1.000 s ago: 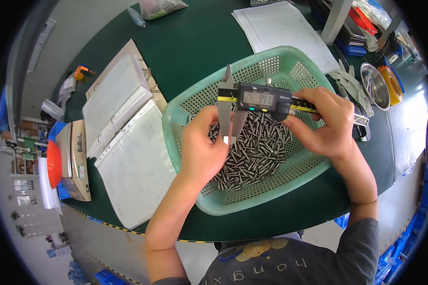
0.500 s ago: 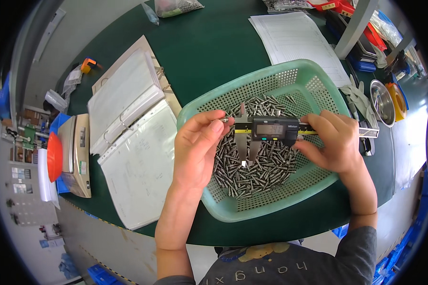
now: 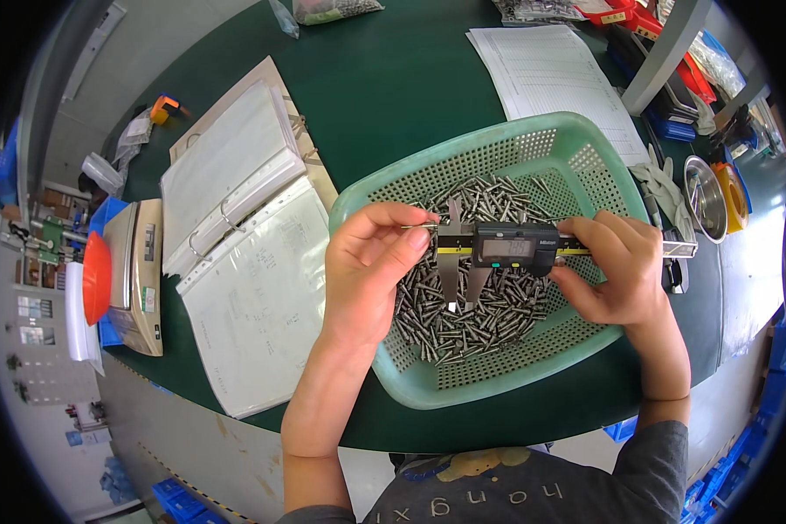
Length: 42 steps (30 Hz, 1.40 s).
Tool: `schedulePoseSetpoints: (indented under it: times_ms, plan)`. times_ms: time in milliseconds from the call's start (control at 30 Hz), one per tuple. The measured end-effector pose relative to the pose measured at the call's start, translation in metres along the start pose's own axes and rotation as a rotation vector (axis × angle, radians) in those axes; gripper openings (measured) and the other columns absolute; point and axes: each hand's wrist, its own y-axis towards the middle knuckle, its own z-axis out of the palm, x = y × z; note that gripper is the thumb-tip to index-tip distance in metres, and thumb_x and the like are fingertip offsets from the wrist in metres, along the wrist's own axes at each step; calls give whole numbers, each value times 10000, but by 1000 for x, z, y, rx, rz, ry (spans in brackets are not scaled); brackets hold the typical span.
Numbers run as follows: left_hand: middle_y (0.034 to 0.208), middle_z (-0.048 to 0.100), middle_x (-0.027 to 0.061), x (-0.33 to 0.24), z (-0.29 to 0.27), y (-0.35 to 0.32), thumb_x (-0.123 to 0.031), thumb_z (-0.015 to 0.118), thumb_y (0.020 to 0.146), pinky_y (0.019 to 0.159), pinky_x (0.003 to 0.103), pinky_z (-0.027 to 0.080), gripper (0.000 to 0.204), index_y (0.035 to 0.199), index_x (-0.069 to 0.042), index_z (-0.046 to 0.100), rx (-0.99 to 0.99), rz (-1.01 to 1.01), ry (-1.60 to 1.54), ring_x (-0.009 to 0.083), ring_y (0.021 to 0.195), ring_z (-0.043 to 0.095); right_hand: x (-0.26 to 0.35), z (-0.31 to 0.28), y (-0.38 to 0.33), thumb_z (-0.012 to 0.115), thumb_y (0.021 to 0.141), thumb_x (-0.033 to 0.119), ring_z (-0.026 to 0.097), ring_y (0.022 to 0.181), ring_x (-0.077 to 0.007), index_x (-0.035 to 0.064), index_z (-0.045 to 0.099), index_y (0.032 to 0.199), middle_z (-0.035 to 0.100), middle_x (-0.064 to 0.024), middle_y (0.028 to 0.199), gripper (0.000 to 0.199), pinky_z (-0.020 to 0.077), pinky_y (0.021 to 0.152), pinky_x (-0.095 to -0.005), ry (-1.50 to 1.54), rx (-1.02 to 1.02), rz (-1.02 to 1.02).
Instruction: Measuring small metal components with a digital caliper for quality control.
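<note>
While right hand (image 3: 620, 275) grips the digital caliper (image 3: 515, 249), left hand (image 3: 371, 266) pinches a thin screw (image 3: 417, 226) w/ fingertips, both above green basket (image 3: 585, 157), rim close around.

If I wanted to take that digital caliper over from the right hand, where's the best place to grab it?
Probably the digital caliper is best gripped on its dark display body, coming from above. That block is the thickest, flattest part, and it faces up. The pointed measuring blades hang down toward the screws, and the right hand already covers the beam's right end.
</note>
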Motion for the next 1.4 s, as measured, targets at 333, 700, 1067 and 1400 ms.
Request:
schedulePoseSetpoints:
  times_ms: [333, 700, 1067, 1400]
  plan:
    - [933, 614, 74, 1, 5, -2, 20, 631, 802, 734, 217, 471, 120, 921, 7, 618, -12, 92, 125, 109, 832, 564, -1, 0, -1, 734, 644, 266, 503, 458, -217, 31, 606, 834, 511, -47, 604, 328, 394, 423, -312, -18, 19, -6]
    - [945, 593, 77, 2, 5, -3, 46, 623, 799, 778, 243, 467, 118, 913, 17, 625, 29, 129, 163, 121, 855, 558, -2, 0, -2, 743, 641, 310, 483, 437, -219, 38, 603, 815, 504, -44, 590, 352, 373, 410, -310, -13, 19, -2]
    - [940, 591, 89, 0, 6, -4, 56, 612, 799, 775, 245, 473, 117, 913, 31, 621, 54, 144, 145, 136, 858, 563, -2, 2, -3, 754, 629, 328, 472, 428, -221, 57, 574, 748, 469, -36, 564, 347, 349, 394, -319, -21, -7, -11]
    - [933, 598, 85, -2, 6, -3, 53, 617, 793, 726, 227, 453, 120, 909, 22, 625, 18, 129, 173, 121, 822, 549, -3, 3, -4, 737, 654, 341, 491, 447, -226, 55, 569, 759, 463, -40, 572, 348, 357, 397, -331, -25, -8, -5]
